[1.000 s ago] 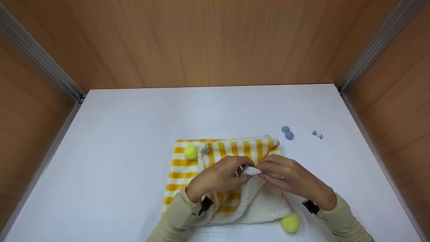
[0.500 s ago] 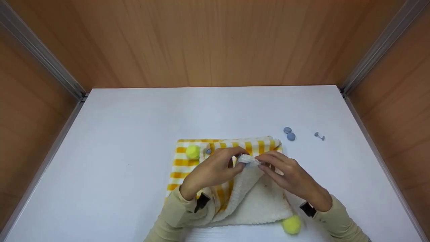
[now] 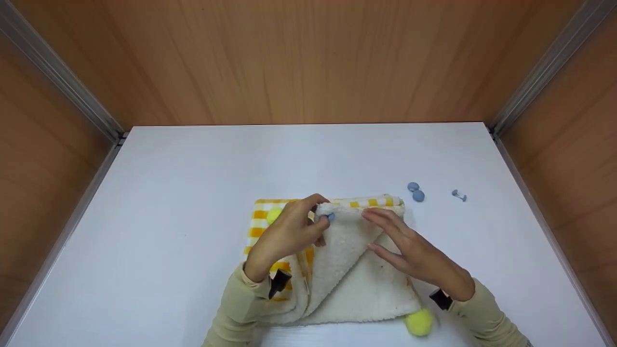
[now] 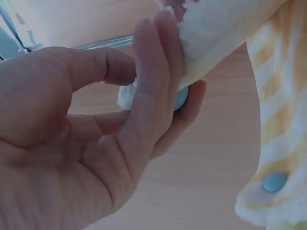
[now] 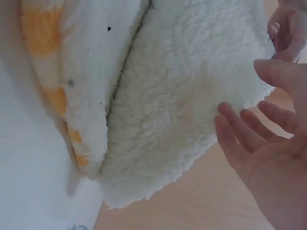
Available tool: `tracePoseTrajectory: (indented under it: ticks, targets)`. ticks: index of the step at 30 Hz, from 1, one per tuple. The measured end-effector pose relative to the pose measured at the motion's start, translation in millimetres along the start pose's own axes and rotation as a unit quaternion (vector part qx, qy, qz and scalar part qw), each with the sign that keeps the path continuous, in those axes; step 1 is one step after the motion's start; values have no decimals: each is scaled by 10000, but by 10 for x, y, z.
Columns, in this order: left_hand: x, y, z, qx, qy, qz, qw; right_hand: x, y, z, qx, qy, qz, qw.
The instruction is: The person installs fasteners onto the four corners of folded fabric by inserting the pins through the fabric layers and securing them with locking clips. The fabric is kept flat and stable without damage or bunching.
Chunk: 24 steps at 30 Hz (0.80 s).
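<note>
One fleece flap [image 3: 344, 250] of a checked blanket [image 3: 381, 294] is pinched up by the left hand [image 3: 289, 233], toward six o'clock on a white surface [image 3: 168, 193].
A blue button [image 3: 330, 218] shows beside its thumb, at the blanket's ten o'clock; the right hand [image 3: 409, 250], at three, is loosely spread, fingers extended by the fleece, contact hard to tell. Two loose buttons [image 3: 418, 195] lie past two o'clock, near a blue-ended pin [image 3: 459, 195]; a yellow pom-pom [image 3: 420, 322] sits at four.
</note>
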<state>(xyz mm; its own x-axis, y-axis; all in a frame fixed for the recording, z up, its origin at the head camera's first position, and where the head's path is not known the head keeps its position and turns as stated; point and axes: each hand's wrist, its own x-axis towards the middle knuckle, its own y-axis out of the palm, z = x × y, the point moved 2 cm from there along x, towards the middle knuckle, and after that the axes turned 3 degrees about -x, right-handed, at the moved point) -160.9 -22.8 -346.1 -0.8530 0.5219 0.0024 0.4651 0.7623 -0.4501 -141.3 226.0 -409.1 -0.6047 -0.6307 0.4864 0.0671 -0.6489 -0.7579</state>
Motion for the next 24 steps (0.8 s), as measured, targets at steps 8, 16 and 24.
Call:
tracePoseTrajectory:
  ticks: [8,16,24]
  targets:
    - [-13,-51,152,1413,-456,-815,9855,-80,89,-218,-200,410,399,9982]
    - [45,27,250,2954,-374,-1778,9379,-156,157,-352,-150,679,772,9946]
    - [122,76,353,2936,-58,-2012,9345,-184,225,-431,-289,692,862,9934]
